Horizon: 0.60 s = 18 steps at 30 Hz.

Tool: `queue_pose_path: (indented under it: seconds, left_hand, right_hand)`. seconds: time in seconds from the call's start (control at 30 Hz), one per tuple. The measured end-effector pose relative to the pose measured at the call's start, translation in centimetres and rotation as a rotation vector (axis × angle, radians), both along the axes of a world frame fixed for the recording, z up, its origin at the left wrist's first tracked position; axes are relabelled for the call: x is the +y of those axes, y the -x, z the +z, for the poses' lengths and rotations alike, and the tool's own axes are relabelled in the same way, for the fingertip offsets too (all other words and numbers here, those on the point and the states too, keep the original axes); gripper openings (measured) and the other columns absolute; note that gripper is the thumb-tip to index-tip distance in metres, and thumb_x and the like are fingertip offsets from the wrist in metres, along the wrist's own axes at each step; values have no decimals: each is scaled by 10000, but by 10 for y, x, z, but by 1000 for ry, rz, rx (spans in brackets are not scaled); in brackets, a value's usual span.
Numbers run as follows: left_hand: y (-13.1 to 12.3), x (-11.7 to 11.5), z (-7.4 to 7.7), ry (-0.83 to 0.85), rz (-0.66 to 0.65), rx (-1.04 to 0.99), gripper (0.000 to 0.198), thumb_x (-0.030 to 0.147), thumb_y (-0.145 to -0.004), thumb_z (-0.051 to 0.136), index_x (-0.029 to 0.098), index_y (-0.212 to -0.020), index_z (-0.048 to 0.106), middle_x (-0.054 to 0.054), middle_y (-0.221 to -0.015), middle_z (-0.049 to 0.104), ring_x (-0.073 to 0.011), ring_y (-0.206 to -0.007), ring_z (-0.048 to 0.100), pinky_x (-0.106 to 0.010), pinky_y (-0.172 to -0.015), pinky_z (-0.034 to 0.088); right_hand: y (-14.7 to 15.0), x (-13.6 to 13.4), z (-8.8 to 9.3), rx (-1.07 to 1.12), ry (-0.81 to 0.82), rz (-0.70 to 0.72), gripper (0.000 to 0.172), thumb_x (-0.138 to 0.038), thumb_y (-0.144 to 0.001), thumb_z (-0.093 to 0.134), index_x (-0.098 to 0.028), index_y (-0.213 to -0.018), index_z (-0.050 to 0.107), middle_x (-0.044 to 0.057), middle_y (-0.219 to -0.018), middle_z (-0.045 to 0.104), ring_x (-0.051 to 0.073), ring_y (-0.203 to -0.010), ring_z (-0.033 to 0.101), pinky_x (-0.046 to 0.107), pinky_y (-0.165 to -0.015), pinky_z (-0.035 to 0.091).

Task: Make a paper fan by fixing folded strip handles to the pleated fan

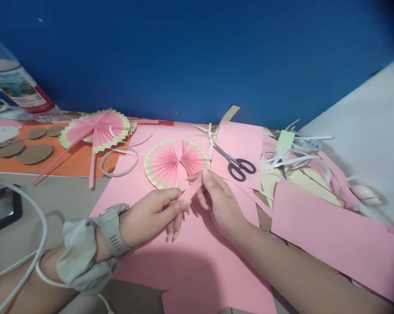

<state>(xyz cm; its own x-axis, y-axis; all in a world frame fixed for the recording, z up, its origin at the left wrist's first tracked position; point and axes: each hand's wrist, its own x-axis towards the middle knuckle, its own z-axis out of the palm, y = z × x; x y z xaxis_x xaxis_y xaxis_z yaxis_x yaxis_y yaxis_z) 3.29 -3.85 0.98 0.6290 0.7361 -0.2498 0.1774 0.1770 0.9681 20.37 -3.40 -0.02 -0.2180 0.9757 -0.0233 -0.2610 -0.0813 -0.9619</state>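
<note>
Between my two hands is a short, narrow pink paper strip (193, 190), tilted up to the right. My left hand (162, 213) pinches its lower end between thumb and fingers. At the upper end, my right hand (218, 198) grips it with thumb and fingertips. Just beyond my hands a round pleated paper fan (162, 165), pink with a yellow-green rim, lies on a large pink paper sheet (144, 266). A gap splits the fan's pleats at the top. Scissors (236, 168) with dark handles rest on a pink sheet behind my right hand.
Finished-looking pleated fans (101, 126) with pink sticks lie at the left on orange paper (75, 159), near cardboard discs (35, 154). A plastic bottle (23, 87) stands behind them. Paper scraps (291, 152) and a pink sheet (334, 235) are on the right. A white cable (43, 218) crosses my left arm.
</note>
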Motion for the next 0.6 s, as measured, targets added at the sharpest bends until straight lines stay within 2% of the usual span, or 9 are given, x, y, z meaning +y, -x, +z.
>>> queue_pose_path:
  seconds: [0.13, 0.2, 0.33, 0.5, 0.6]
  left_hand:
    - [1, 1, 2, 8, -18, 24, 313, 403, -947, 402, 150, -788, 493, 14, -506, 580, -100, -439, 559, -219, -468, 449]
    - [1, 1, 2, 21, -23, 25, 308, 401, -944, 409, 148, -788, 490, 14, -506, 580, -96, -437, 554, -213, -461, 442]
    - [0, 0, 3, 35, 20, -44, 309, 413, -933, 434, 162, -757, 465, 27, -483, 567, -90, -407, 540, -205, -431, 420]
    - [3, -1, 5, -3, 338, -229, 334, 409, -892, 517, 183, -659, 438, 95, -367, 420, -55, -277, 385, -189, -356, 363]
    - [6, 1, 4, -15, 474, -338, 322, 393, -880, 531, 180, -648, 464, 95, -375, 402, -36, -256, 313, -168, -321, 308]
  right_hand:
    - [-2, 8, 3, 60, 0, -323, 373, -432, -945, 453, -187, -662, 458, -67, -477, 295, 78, -418, 252, 203, -411, 257]
    - [-5, 12, 4, 89, 34, -410, 413, -445, -932, 468, -189, -621, 376, -63, -488, 284, 79, -432, 252, 204, -428, 254]
    - [-9, 15, 2, 124, 97, -458, 403, -491, -921, 465, -201, -663, 358, -62, -527, 273, 88, -457, 265, 207, -450, 272]
    - [-9, 15, 0, 126, 39, -451, 460, -569, -915, 414, -209, -660, 284, -77, -504, 206, 89, -436, 152, 225, -425, 202]
    - [-10, 16, 0, 71, 36, -427, 466, -595, -916, 369, -216, -667, 263, -75, -516, 192, 97, -439, 156, 234, -428, 208]
